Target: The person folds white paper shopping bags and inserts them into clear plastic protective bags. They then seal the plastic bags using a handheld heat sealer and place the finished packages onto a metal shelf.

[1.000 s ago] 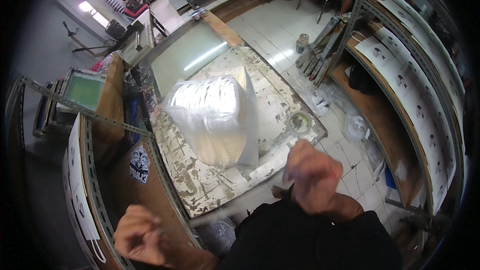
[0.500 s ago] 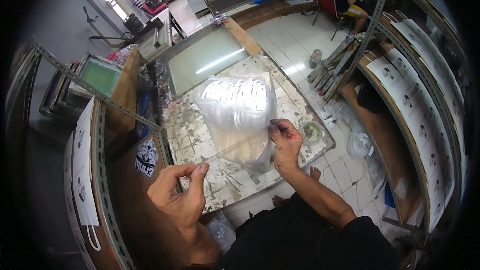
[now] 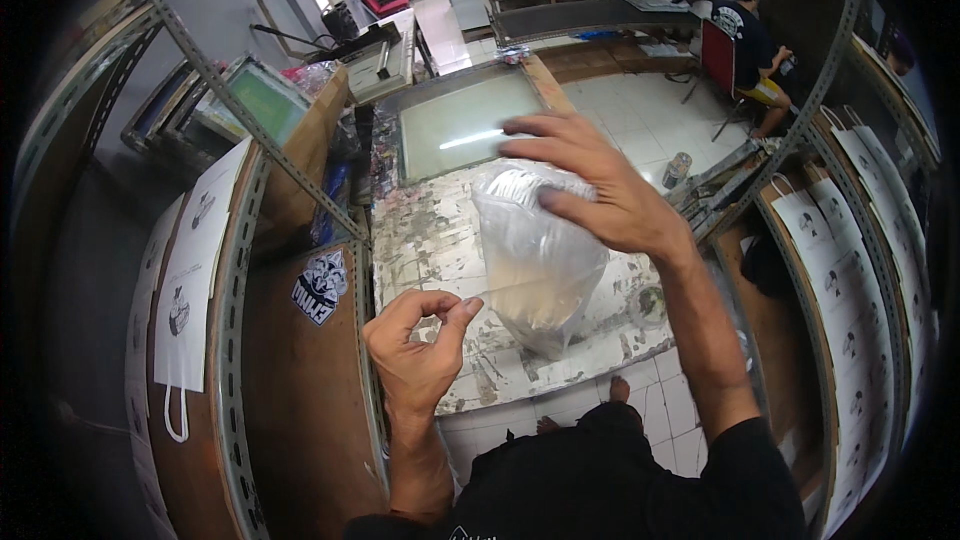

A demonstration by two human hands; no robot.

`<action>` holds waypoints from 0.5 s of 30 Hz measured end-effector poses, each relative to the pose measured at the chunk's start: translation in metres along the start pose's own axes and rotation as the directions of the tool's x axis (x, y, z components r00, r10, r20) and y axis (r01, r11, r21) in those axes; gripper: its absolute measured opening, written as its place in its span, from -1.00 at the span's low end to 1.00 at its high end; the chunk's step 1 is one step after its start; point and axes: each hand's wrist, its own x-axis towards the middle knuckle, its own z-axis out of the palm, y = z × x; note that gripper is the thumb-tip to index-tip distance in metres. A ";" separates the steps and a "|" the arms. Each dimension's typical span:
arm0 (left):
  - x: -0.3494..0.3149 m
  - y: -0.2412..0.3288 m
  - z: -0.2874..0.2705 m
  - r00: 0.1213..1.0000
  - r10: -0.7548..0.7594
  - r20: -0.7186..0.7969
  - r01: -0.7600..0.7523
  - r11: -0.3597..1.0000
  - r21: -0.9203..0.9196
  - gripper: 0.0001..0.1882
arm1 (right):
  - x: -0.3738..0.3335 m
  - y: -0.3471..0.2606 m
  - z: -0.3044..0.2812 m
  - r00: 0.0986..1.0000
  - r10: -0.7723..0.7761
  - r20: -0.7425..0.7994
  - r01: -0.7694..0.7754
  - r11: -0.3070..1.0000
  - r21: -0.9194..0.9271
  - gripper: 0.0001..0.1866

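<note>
A translucent plastic bag (image 3: 545,275), packed with a stack of pale things with white looped edges along the top, stands on a paint-stained table (image 3: 430,240). My right hand (image 3: 610,190) is over the bag's upper right part, thumb and fingers spread wide; whether it touches the plastic is hard to see. Just left of the bag, my left hand (image 3: 420,345) is closed in a pinch, thumb against forefinger. Anything between those fingertips is too thin to make out.
A framed screen (image 3: 470,120) lies on the table's far end. Metal shelves flank me, with printed white paper bags (image 3: 185,290) on the left and more paper bags (image 3: 850,310) on the right. Beyond, a person (image 3: 745,40) sits on a red chair.
My right hand has left the bag's lower right side and risen over its top, fingers opening. The left hand keeps its pinch. My view has shifted, so the scene sits differently.
</note>
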 end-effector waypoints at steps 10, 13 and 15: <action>0.000 -0.001 -0.001 0.992 -0.111 -0.054 0.112 0.994 0.010 -0.87 | 0.058 0.030 0.035 0.552 0.184 0.813 -0.175 0.979 -0.103 -0.37; 0.002 -0.013 0.009 0.981 -0.187 -0.052 0.186 0.982 -0.024 -0.85 | 0.037 0.039 0.015 0.653 0.027 0.757 -0.137 0.987 0.084 -0.23; 0.003 -0.023 0.012 0.971 -0.236 -0.044 0.233 0.971 -0.052 -0.84 | 0.033 0.048 0.001 0.613 -0.096 0.785 -0.082 0.979 0.184 -0.10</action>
